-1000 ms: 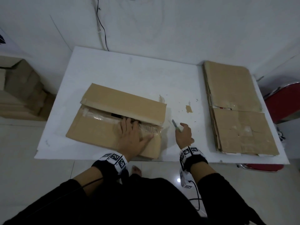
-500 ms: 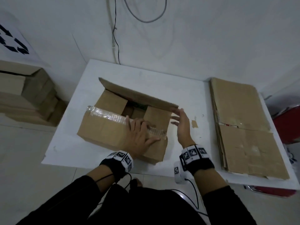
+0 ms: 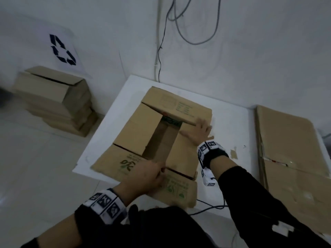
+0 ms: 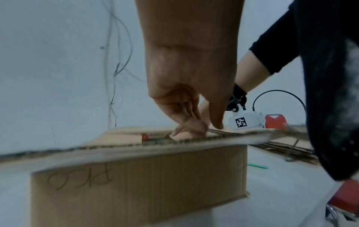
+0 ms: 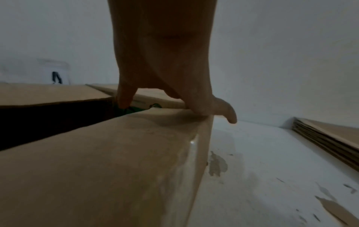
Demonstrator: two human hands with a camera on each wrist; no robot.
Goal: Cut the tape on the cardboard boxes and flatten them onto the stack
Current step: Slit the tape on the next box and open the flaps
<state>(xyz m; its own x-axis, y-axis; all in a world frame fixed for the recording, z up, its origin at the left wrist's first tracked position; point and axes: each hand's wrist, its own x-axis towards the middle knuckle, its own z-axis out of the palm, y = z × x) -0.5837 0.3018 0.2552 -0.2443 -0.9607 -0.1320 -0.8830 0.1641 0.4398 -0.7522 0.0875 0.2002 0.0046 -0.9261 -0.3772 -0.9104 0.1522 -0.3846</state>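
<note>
An open cardboard box (image 3: pixel 143 126) stands on the white table (image 3: pixel 231 122) with its top flaps spread outward. My left hand (image 3: pixel 148 176) grips the inner edge of the near flap (image 4: pixel 136 147), fingers curled over it. My right hand (image 3: pixel 198 131) lies flat on the right flap (image 5: pixel 116 153) near its far end, fingers straight and the little finger past the edge. The stack of flattened cardboard (image 3: pixel 286 149) lies along the table's right side. A thin green tool (image 4: pixel 258 166) lies on the table right of the box; neither hand holds it.
Several cardboard boxes (image 3: pixel 53 101) are piled on the floor at the left below a recycling sign (image 3: pixel 62 49). Cables (image 3: pixel 179 24) hang down the wall behind the table. A tape scrap (image 3: pixel 233 154) sticks to the table. A red chair (image 4: pixel 276 121) stands at the right.
The box's flaps have gone from taped shut to spread wide. My right hand let go of the cutter and moved onto the right flap. My left hand shifted to the near flap.
</note>
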